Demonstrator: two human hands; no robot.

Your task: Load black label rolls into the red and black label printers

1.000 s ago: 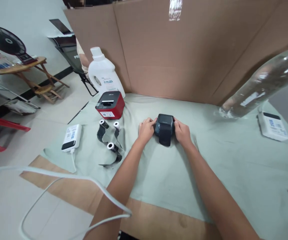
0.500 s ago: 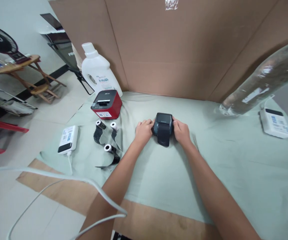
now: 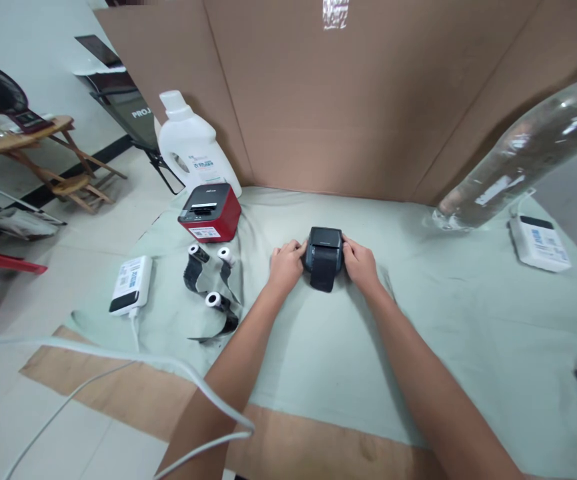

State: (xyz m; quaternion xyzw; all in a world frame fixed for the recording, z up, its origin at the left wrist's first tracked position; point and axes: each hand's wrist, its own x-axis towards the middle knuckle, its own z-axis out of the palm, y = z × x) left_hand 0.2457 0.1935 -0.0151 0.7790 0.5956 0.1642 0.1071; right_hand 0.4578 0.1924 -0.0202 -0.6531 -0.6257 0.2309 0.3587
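A small black portable printer (image 3: 325, 238) rests on the green cloth (image 3: 318, 360) in the middle of the table. A wide black paper strip (image 3: 323, 275) hangs from its front toward me. My left hand (image 3: 286, 269) grips the printer's left side, thumb against its edge. On the opposite side my right hand (image 3: 361, 264) holds it with thumb and fingers; some fingertips are hidden. Left of my left hand stand three partly unrolled black paper rolls (image 3: 214, 301). Behind them sits a red and black box-shaped printer (image 3: 213, 213).
A white jug (image 3: 198, 150) stands at the back left before a cardboard panel (image 3: 338, 100). White power banks lie left (image 3: 131, 285) and right (image 3: 539, 243). A clear plastic-wrapped roll (image 3: 518, 160) leans at right. A white cable (image 3: 168, 363) crosses the lower left.
The view has shifted slightly, so most things sit a little further left. Both hands keep their hold on the black portable printer, which otherwise looks the same.
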